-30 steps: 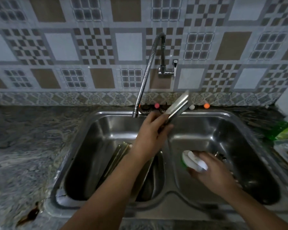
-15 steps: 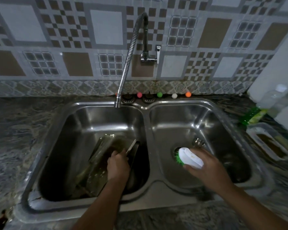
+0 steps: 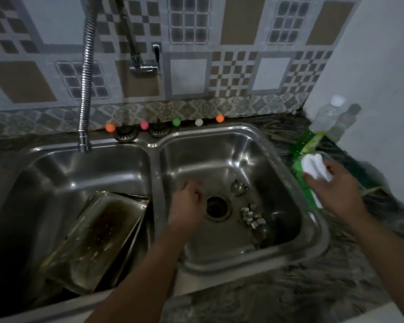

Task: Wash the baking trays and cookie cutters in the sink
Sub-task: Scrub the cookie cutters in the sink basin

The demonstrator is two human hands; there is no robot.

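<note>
Left basin of sink [image 3: 313,220]: baking trays [image 3: 98,234], stacked, leaning, soiled. Right basin: cookie cutters [image 3: 252,216] right of drain [image 3: 216,207]; left hand [image 3: 187,206] above, blurred, grip cannot be told. Right rim: right hand [image 3: 336,190] holding brush [image 3: 315,167].

My left hand [image 3: 187,203] is reaching forward with the forearm stretched out, fingers loosely curled and a bit blurry, holding nothing. My right hand [image 3: 334,190] is out to the side, gripping something white and green.
</note>
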